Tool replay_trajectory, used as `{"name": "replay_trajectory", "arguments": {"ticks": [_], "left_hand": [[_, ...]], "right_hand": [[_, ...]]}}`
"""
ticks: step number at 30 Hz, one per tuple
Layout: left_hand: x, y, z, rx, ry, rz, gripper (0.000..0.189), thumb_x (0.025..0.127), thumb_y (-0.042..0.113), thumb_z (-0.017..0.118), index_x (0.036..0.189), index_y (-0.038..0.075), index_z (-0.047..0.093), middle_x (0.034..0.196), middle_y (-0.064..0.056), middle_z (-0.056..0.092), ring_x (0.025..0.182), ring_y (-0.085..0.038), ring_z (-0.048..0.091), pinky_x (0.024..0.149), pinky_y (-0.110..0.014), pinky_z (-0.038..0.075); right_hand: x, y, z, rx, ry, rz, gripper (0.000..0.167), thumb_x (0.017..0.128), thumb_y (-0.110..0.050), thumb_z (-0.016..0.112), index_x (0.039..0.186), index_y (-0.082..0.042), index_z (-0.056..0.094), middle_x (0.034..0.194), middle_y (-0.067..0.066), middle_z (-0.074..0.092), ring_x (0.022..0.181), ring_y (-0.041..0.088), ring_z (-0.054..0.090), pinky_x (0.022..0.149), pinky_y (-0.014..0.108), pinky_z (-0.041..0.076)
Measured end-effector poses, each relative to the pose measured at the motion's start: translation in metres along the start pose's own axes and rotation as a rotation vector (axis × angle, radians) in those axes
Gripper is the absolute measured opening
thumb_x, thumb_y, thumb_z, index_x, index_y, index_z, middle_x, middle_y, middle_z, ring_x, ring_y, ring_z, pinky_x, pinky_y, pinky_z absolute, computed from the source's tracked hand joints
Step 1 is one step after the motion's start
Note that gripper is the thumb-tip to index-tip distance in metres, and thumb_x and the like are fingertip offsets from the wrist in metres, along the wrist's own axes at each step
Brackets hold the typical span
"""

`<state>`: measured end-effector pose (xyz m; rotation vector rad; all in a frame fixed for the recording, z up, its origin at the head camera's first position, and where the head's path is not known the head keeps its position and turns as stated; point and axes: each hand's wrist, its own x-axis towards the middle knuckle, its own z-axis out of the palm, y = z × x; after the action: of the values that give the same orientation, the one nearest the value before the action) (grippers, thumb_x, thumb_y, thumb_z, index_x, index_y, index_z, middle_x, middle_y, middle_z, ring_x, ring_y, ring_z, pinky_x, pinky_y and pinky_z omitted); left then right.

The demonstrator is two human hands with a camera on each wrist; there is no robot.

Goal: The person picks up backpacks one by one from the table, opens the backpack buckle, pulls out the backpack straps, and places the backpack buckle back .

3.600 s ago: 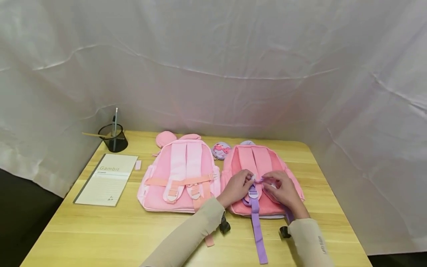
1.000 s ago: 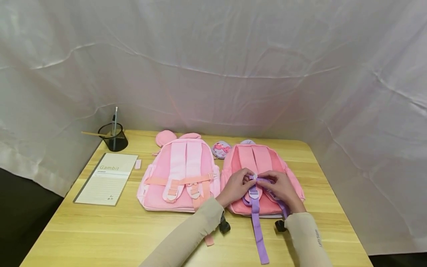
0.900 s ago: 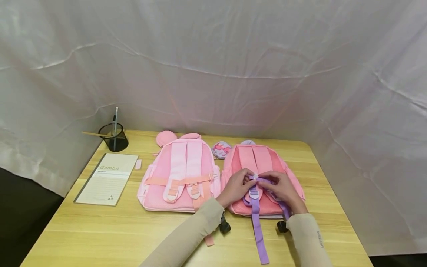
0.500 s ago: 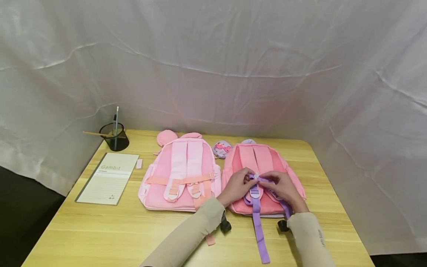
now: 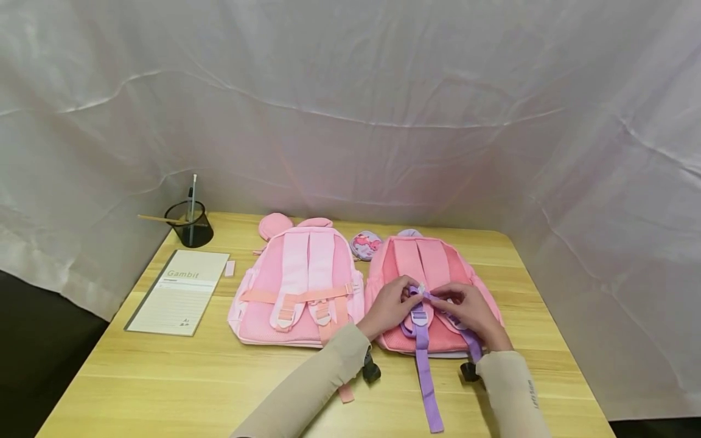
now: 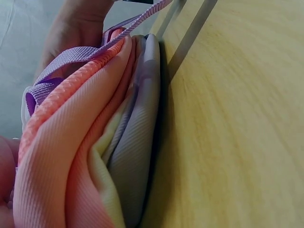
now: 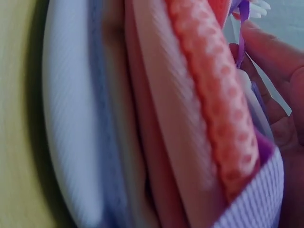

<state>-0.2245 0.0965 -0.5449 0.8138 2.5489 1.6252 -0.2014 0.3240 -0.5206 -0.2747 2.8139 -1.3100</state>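
Note:
In the head view, a coral pink backpack (image 5: 400, 261) lies with its straps up. Over its lower back, my left hand (image 5: 390, 307) pinches a purple chest strap at its small white buckle (image 5: 421, 289). My right hand (image 5: 470, 309) pinches the same purple strap (image 5: 429, 296) just right of the buckle. The right wrist view shows this purple webbing (image 7: 241, 35) between thumb and finger, with white buckle prongs (image 7: 259, 8) beyond. A long purple strap tail (image 5: 427, 389) hangs onto the table. Whether the buckle halves are joined is too small to tell.
Left of it lies a light pink backpack (image 5: 263, 325) with orange straps, its chest strap running across. A notebook (image 5: 177, 295), an eraser (image 5: 230, 268) and a black mesh pen cup (image 5: 201, 234) stand at the table's left. A round purple pouch (image 5: 365, 245) lies behind the backpacks.
Over the last half second my right hand has shifted slightly right, exposing more purple strap between the hands. Compared with 3.6 seconds ago, the hands hold the strap in nearly the same place.

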Motion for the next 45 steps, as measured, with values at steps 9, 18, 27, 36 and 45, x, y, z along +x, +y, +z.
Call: {"name": "replay_trajectory", "arguments": {"ticks": [9, 18, 27, 36, 45], "left_hand": [[-0.001, 0.002, 0.0, 0.046, 0.008, 0.02, 0.018, 0.102, 0.027, 0.067, 0.116, 0.016, 0.065, 0.105, 0.002, 0.068, 0.088, -0.002, 0.057, 0.082, -0.018, 0.048], [-0.002, 0.002, -0.001, 0.03, 0.014, 0.019, 0.018, 0.102, 0.025, 0.067, 0.116, 0.014, 0.064, 0.1, 0.002, 0.067, 0.085, -0.002, 0.056, 0.079, -0.017, 0.047], [-0.002, 0.001, -0.002, 0.033, 0.013, 0.027, 0.018, 0.102, 0.026, 0.067, 0.115, 0.014, 0.064, 0.109, 0.0, 0.07, 0.099, -0.006, 0.064, 0.091, -0.023, 0.052], [-0.002, 0.002, -0.002, 0.039, 0.014, 0.017, 0.019, 0.102, 0.027, 0.066, 0.116, 0.014, 0.064, 0.112, -0.001, 0.071, 0.105, -0.009, 0.066, 0.095, -0.025, 0.052], [-0.001, -0.001, -0.001, 0.039, 0.018, 0.025, 0.019, 0.102, 0.028, 0.067, 0.116, 0.015, 0.064, 0.113, -0.001, 0.071, 0.107, -0.01, 0.066, 0.097, -0.026, 0.052]], "right_hand": [[0.004, -0.01, 0.006, 0.061, -0.018, -0.034, 0.031, 0.092, -0.031, 0.08, 0.117, -0.012, 0.077, 0.114, 0.004, 0.077, 0.102, 0.006, 0.071, 0.089, 0.018, 0.053], [-0.001, -0.001, 0.003, 0.059, -0.021, -0.055, 0.03, 0.091, -0.024, 0.081, 0.117, -0.01, 0.077, 0.112, 0.008, 0.077, 0.098, 0.009, 0.068, 0.087, 0.019, 0.052], [0.002, -0.005, 0.006, 0.037, 0.001, -0.046, 0.03, 0.091, -0.027, 0.082, 0.117, -0.013, 0.078, 0.115, 0.004, 0.077, 0.097, 0.004, 0.067, 0.084, 0.018, 0.052], [0.002, -0.01, 0.008, 0.116, -0.015, -0.067, 0.032, 0.09, -0.02, 0.082, 0.119, -0.006, 0.075, 0.112, 0.012, 0.077, 0.093, 0.006, 0.07, 0.082, 0.021, 0.054], [0.002, -0.01, 0.009, 0.098, -0.004, -0.047, 0.033, 0.09, -0.021, 0.082, 0.12, -0.008, 0.076, 0.117, 0.011, 0.076, 0.096, 0.005, 0.068, 0.082, 0.018, 0.053]]}}
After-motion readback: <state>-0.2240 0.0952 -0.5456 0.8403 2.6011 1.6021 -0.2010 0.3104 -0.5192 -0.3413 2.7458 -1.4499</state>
